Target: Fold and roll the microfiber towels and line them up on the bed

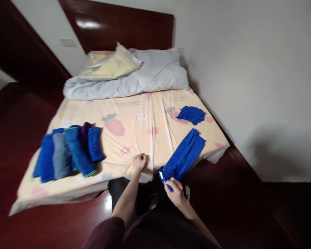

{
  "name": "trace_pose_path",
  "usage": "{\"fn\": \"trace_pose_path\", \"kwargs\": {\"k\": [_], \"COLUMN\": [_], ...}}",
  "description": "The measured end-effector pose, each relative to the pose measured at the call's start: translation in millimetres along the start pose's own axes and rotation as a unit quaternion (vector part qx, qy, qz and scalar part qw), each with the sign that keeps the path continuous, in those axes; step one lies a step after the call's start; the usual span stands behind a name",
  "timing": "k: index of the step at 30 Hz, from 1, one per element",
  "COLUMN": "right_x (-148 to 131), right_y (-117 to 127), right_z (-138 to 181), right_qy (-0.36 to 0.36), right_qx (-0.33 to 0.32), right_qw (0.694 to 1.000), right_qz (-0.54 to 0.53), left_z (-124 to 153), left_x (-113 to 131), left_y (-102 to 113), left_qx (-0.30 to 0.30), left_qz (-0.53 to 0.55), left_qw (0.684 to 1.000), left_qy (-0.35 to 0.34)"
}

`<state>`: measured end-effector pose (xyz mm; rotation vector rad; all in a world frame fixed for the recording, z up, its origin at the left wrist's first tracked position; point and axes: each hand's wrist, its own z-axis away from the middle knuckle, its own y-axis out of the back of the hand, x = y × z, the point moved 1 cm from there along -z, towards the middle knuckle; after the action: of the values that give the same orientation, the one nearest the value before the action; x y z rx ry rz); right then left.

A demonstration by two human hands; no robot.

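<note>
My right hand (175, 193) is closed on the near corner of a blue towel (184, 152), beside a small white label. The towel is folded lengthwise and slants across the bed's front right edge, its far end lying on the sheet. My left hand (140, 162) rests on the sheet near the front edge, fingers curled in, with nothing visible in them. Farther back on the right lies a crumpled blue cloth (191, 114). On the left side is a row of several rolled or folded towels, among them a grey towel (61, 155) and a blue towel with green edging (79, 152).
A patterned sheet (129, 138) covers the bed. Toward the headboard (124, 26) lie a bunched grey quilt (158, 69) and a yellow pillow (119, 62). A white wall (254, 86) stands to the right. Dark red floor (67, 224) surrounds the near side.
</note>
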<state>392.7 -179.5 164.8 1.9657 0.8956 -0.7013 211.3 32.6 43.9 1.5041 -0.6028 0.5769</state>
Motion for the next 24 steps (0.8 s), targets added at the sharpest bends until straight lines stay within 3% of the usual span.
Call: {"fn": "trace_pose_path", "kwargs": {"k": [3,5,7,10,13,15,19,22,24], "right_x": [-5.6,-6.8,-9.5,-21.7,-41.9,-55.0,-68.2,-62.6,-52.9], "right_y": [-1.4,-8.0,-18.7,-38.8,-58.1,-68.0,-76.3,-71.6,-65.3], "right_z": [0.0,5.2,13.9,27.2,32.9,31.4,22.5,17.4,16.8], "right_qy": [-0.021,-0.034,-0.041,-0.047,-0.034,-0.014,0.019,0.009,-0.009], "right_qx": [-0.019,-0.026,-0.051,-0.131,-0.216,-0.250,-0.274,-0.246,-0.209], "right_qw": [0.999,0.998,0.996,0.983,0.960,0.949,0.941,0.955,0.968], "right_qz": [-0.022,-0.039,-0.066,-0.122,-0.175,-0.191,-0.196,-0.167,-0.137], "left_z": [27.1,70.7,131.2,222.5,271.7,274.3,240.8,215.8,205.6], "left_x": [8.1,11.0,14.0,16.8,12.9,8.7,9.4,19.1,26.1], "left_y": [34.9,61.9,85.9,110.1,123.4,132.0,162.4,193.0,212.2], "left_qx": [-0.106,-0.149,-0.164,-0.159,-0.105,-0.071,-0.072,-0.052,0.003], "left_qz": [0.145,0.217,0.239,0.225,0.209,0.206,0.144,0.077,0.058], "left_qw": [0.984,0.964,0.952,0.954,0.967,0.971,0.978,0.979,0.976], "left_qy": [0.001,-0.041,-0.094,-0.120,-0.097,-0.093,-0.133,-0.184,-0.212]}}
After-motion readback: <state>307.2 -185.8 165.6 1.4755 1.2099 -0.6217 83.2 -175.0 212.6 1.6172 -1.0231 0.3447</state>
